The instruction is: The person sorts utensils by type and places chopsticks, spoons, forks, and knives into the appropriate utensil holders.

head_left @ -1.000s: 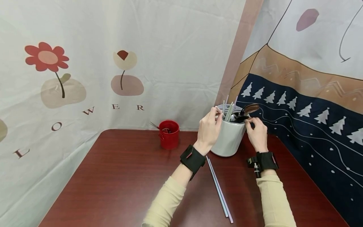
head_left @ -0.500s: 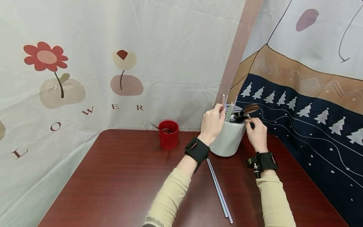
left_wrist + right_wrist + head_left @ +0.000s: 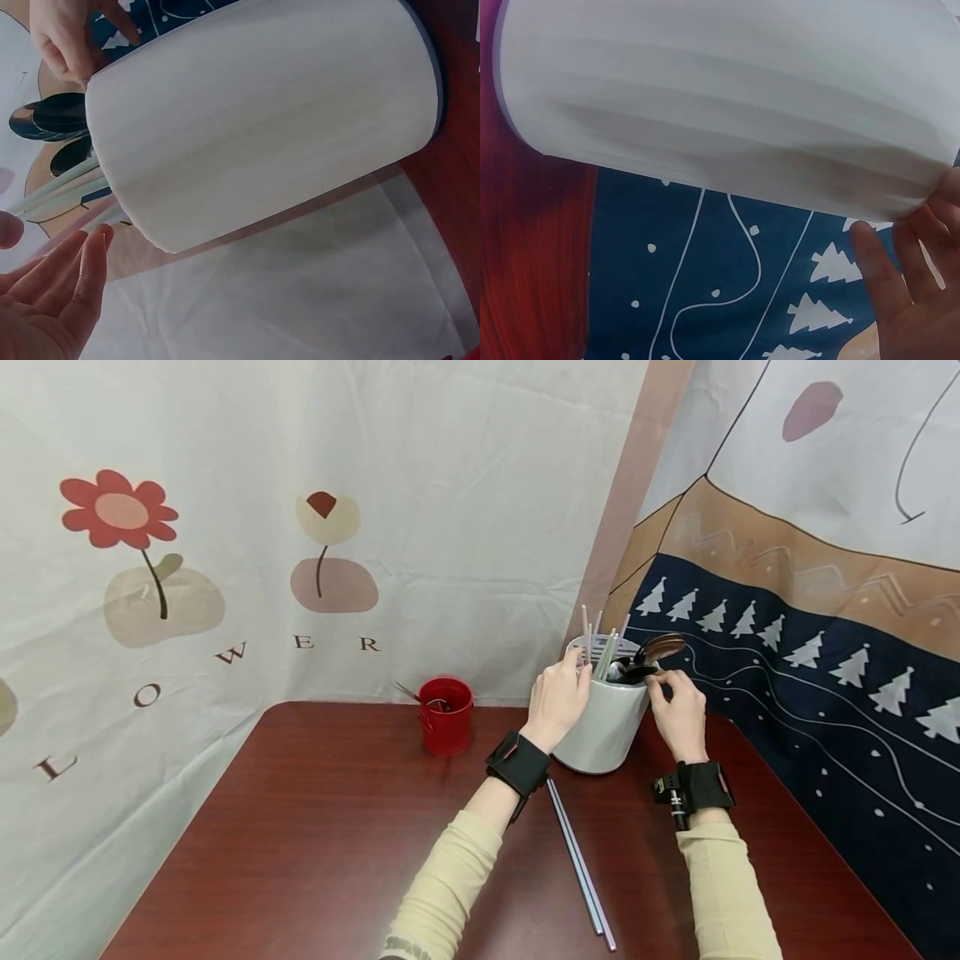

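A white utensil holder (image 3: 606,727) stands at the right rear of the table, with pale green and pink chopsticks (image 3: 606,653) and dark spoons (image 3: 660,647) sticking out of its top. My left hand (image 3: 557,697) is at the holder's near-left rim. In the left wrist view its fingers (image 3: 88,274) are extended and its thumb stands apart, close by the chopsticks' upper parts. On the opposite side, my right hand (image 3: 678,714) grips the holder's rim, its fingertips (image 3: 922,225) at the edge in the right wrist view.
Two metallic chopsticks (image 3: 579,864) lie side by side on the dark red table (image 3: 337,827), in front of the holder. Farther left is a small red pot (image 3: 447,722) with thin items inside. Printed cloths (image 3: 480,527) hang behind the table and along its right side.
A pink chopstick that was in my left fingers half a second ago now leans in the holder. The left hand has dropped slightly and its fingers have loosened. My right hand stays put.
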`<state>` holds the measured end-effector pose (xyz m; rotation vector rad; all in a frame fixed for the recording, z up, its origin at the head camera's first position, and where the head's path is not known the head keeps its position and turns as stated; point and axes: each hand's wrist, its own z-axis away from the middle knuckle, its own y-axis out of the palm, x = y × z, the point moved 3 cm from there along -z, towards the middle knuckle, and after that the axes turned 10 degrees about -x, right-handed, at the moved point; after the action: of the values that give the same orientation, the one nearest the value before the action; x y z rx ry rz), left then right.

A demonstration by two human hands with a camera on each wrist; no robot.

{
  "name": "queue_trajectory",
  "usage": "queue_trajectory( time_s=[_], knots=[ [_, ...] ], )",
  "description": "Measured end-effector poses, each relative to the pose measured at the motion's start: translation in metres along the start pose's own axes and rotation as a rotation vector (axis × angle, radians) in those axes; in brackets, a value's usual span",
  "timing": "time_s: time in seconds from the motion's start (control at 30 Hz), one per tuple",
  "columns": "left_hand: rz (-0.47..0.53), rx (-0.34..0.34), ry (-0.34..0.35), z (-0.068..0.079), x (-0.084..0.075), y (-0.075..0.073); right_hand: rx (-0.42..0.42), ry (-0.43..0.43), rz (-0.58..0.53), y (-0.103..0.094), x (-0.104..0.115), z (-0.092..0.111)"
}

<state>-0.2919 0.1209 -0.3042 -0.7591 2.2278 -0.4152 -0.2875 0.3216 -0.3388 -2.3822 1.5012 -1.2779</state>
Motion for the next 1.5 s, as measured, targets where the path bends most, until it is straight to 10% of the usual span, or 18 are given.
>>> queue_trajectory(
  time_s=[0.37,0.97,1.5],
  knots=[
    [0.011,0.07,-0.001,0.048,0.008,0.01,-0.007,-0.014,-0.014,-0.001,0.001,0.0],
    [-0.034,0.53,-0.295,0.142,0.038,0.033,-0.025,-0.015,-0.01,-0.003,0.002,-0.001],
    [-0.16,0.594,-0.417,0.169,0.035,0.04,-0.02,-0.008,-0.013,0.0,0.0,0.0]
  ],
)
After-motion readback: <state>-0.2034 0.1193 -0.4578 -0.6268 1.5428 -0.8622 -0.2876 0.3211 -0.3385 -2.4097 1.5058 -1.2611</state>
